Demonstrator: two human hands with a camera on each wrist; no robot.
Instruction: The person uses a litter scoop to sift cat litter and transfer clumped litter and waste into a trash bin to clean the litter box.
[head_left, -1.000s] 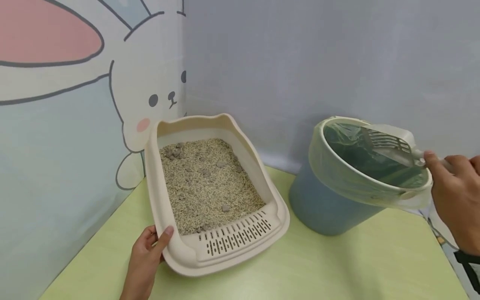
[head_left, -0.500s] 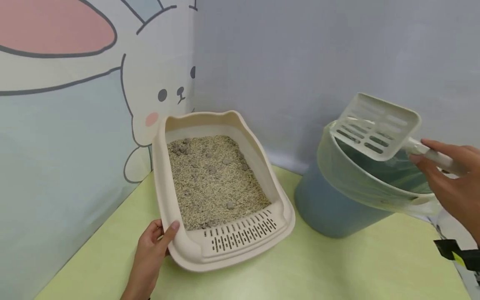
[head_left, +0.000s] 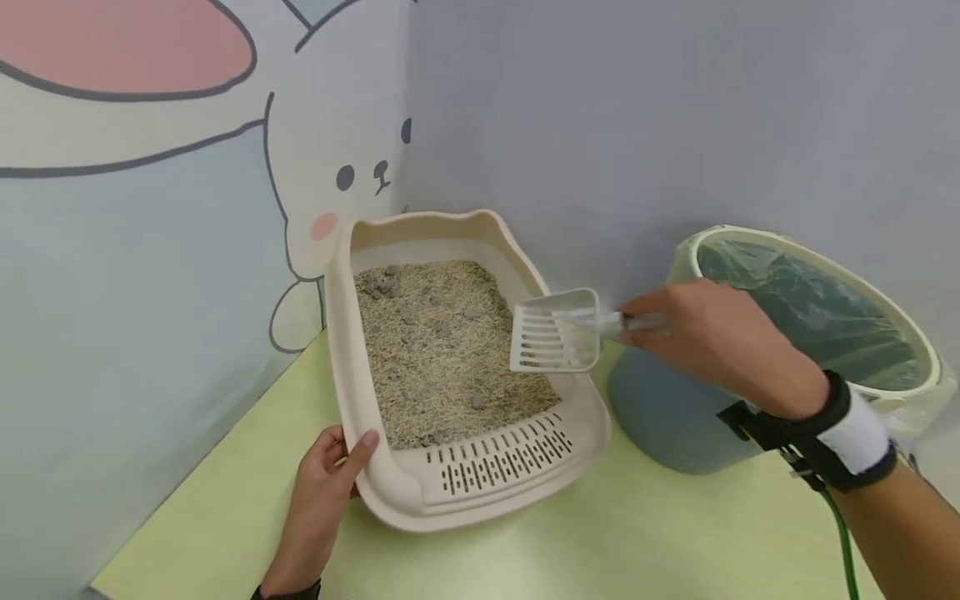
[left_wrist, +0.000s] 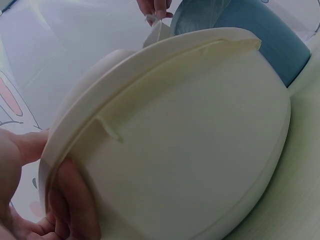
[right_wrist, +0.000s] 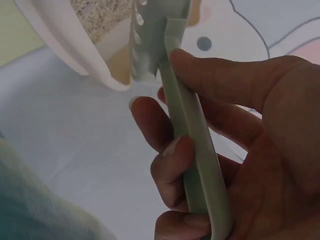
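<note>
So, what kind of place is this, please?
Probably a pet-care corner indoors, perhaps a cat room or a mock-up of one. A litter tray filled with litter sits on a green table, a lined bin stands beside it, and a cartoon rabbit mural covers the wall.

I'm looking at what seems like a pet corner at home — a cartoon bunny mural (head_left: pixel 330 167) is covering the wall, and a litter tray (head_left: pixel 420 492) and lined bin (head_left: pixel 660 417) are sitting on a pale green surface (head_left: pixel 600 542).
</note>
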